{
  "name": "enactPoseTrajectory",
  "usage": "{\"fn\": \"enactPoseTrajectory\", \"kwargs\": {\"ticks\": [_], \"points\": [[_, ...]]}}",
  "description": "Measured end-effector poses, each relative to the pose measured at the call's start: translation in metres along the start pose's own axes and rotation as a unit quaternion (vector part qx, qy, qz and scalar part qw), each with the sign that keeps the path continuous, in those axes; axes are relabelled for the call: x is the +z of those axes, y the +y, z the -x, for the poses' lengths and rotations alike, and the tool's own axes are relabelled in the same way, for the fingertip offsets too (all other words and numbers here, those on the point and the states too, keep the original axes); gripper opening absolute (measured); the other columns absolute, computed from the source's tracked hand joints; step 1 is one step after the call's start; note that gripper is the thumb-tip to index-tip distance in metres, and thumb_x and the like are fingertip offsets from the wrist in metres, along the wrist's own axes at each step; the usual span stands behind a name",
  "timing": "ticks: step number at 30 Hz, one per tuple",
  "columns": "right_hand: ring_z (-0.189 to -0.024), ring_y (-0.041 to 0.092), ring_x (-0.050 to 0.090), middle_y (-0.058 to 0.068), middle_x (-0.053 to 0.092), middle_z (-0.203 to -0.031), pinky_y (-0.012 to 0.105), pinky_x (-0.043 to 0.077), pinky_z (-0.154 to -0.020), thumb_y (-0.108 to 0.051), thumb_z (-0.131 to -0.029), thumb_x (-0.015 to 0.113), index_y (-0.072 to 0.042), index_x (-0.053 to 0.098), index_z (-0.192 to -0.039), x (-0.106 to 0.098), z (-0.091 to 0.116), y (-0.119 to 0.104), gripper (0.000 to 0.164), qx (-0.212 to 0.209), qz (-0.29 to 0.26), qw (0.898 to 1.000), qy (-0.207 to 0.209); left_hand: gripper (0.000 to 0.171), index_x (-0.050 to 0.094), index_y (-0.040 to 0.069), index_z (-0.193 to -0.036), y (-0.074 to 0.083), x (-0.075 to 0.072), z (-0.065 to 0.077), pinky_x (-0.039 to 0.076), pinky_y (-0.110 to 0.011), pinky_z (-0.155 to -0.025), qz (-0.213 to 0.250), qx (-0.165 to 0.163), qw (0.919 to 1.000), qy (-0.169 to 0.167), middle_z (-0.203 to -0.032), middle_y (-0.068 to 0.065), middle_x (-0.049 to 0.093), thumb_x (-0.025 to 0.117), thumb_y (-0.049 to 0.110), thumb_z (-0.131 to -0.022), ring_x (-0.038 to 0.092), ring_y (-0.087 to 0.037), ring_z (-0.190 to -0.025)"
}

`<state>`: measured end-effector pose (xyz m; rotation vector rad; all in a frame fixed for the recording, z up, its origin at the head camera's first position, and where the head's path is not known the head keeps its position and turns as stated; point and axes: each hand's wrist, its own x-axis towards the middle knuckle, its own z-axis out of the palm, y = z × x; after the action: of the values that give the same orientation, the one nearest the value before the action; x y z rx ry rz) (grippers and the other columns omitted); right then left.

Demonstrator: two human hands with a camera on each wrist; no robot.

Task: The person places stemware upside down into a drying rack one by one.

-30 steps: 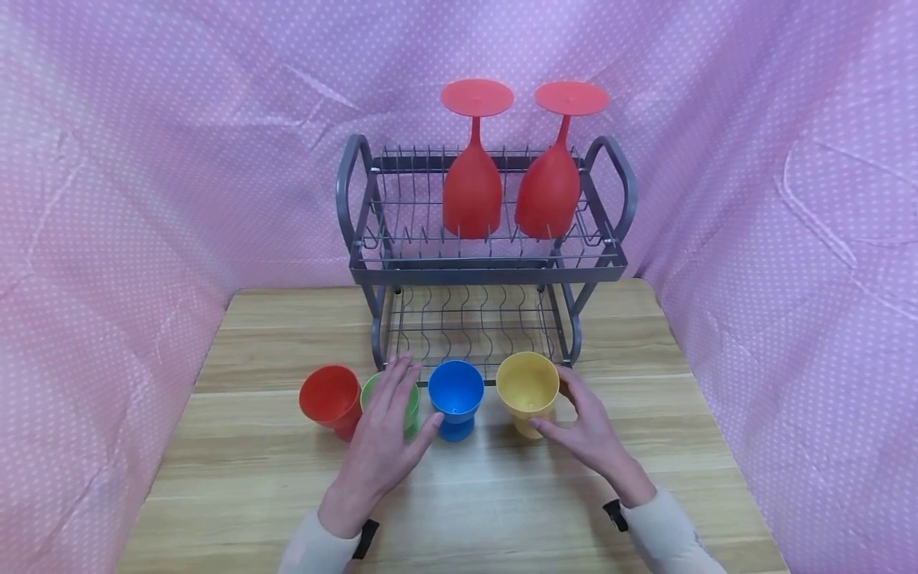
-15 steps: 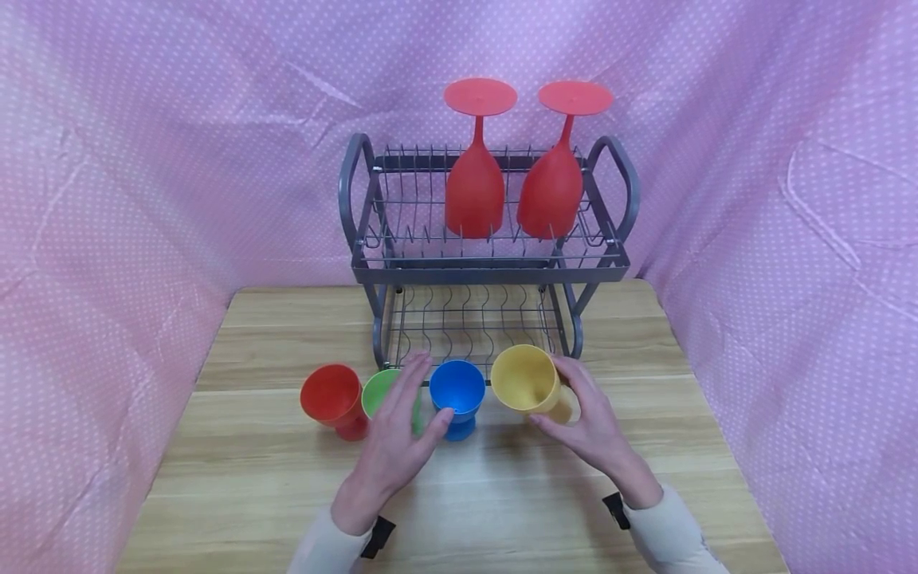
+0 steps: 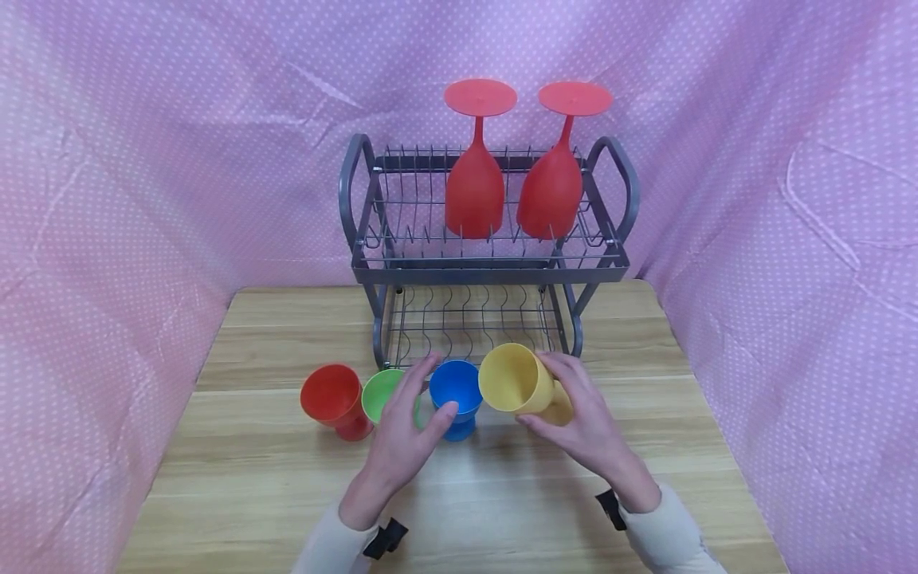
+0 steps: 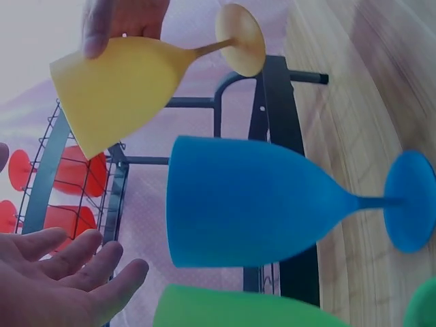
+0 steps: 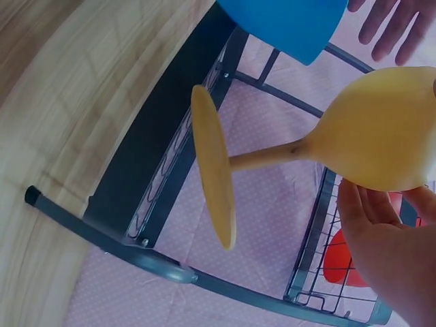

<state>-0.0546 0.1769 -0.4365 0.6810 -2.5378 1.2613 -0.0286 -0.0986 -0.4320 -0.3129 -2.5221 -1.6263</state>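
Observation:
My right hand (image 3: 584, 418) grips a yellow goblet (image 3: 511, 379) by its bowl. The goblet is lifted off the table and tilted, its mouth leaning left and its foot out to the right. In the right wrist view its stem and foot (image 5: 212, 167) stick out past the fingers. My left hand (image 3: 403, 446) hovers with spread fingers beside a blue goblet (image 4: 238, 204), holding nothing. That blue goblet stands upright on the table. Left of it are an upright green goblet (image 3: 380, 395), partly hidden by the left hand, and a red goblet (image 3: 331, 395).
A two-tier dark dish rack (image 3: 491, 276) stands behind the goblets, its lower tier near the table. Two red goblets (image 3: 475, 195) rest upside down on its upper tier. Pink dotted cloth (image 3: 143, 199) hangs at the back and both sides of the wooden table (image 3: 251, 478).
My right hand has raised the yellow goblet from the table, tipping it and moving it left toward the blue one. My left hand has shifted slightly right, uncovering more of the green goblet.

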Motion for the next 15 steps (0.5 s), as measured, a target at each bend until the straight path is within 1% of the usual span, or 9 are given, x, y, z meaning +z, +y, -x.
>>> {"fn": "enactPoseTrajectory", "kwargs": {"ticks": [2, 4, 8, 11, 15], "points": [[-0.125, 0.034, 0.054, 0.013, 0.052, -0.142, 0.063, 0.049, -0.098, -0.016, -0.07, 0.096, -0.012, 0.056, -0.145, 0.001, -0.001, -0.002, 0.085, -0.003, 0.001, 1.0, 0.0, 0.068, 0.042, 0.012, -0.157, 0.0, 0.001, -0.001, 0.05, -0.056, -0.105, 0.022, 0.0, 0.9998, -0.003, -0.159, -0.005, 0.045, 0.066, 0.035, -0.099, 0.045, -0.028, -0.144], [-0.125, 0.034, 0.055, 0.012, 0.052, -0.142, 0.062, 0.05, -0.097, -0.016, -0.07, 0.096, -0.013, 0.056, -0.146, 0.002, -0.002, -0.004, 0.086, -0.007, 0.001, 1.0, -0.003, 0.068, 0.042, 0.011, -0.157, 0.001, 0.003, -0.002, 0.05, -0.056, -0.106, 0.043, -0.005, 0.999, -0.006, -0.158, -0.004, 0.046, 0.068, 0.033, -0.099, 0.046, -0.027, -0.143], [-0.124, 0.032, 0.055, 0.012, 0.051, -0.142, 0.058, 0.053, -0.094, -0.017, -0.07, 0.096, -0.014, 0.055, -0.147, 0.002, -0.004, -0.009, 0.088, -0.017, 0.009, 1.0, -0.011, 0.068, 0.042, 0.014, -0.157, 0.004, 0.005, -0.003, 0.048, -0.057, -0.107, 0.08, -0.024, 0.9964, -0.015, -0.156, -0.004, 0.047, 0.07, 0.033, -0.098, 0.047, -0.027, -0.142], [-0.124, 0.029, 0.055, 0.011, 0.05, -0.142, 0.054, 0.056, -0.094, -0.018, -0.071, 0.096, -0.016, 0.053, -0.149, 0.003, -0.005, -0.012, 0.089, -0.022, 0.017, 0.999, -0.019, 0.069, 0.042, 0.018, -0.157, 0.006, 0.007, -0.005, 0.046, -0.058, -0.109, 0.096, -0.038, 0.9944, -0.024, -0.156, -0.003, 0.046, 0.07, 0.035, -0.097, 0.046, -0.027, -0.142], [-0.125, 0.026, 0.054, 0.01, 0.049, -0.143, 0.051, 0.057, -0.095, -0.02, -0.07, 0.096, -0.017, 0.052, -0.151, 0.003, -0.006, -0.015, 0.092, -0.037, 0.029, 0.999, -0.024, 0.068, 0.042, 0.019, -0.157, 0.007, 0.009, -0.007, 0.045, -0.057, -0.11, 0.105, -0.039, 0.9932, -0.032, -0.156, -0.003, 0.046, 0.071, 0.033, -0.097, 0.046, -0.027, -0.142]]}}
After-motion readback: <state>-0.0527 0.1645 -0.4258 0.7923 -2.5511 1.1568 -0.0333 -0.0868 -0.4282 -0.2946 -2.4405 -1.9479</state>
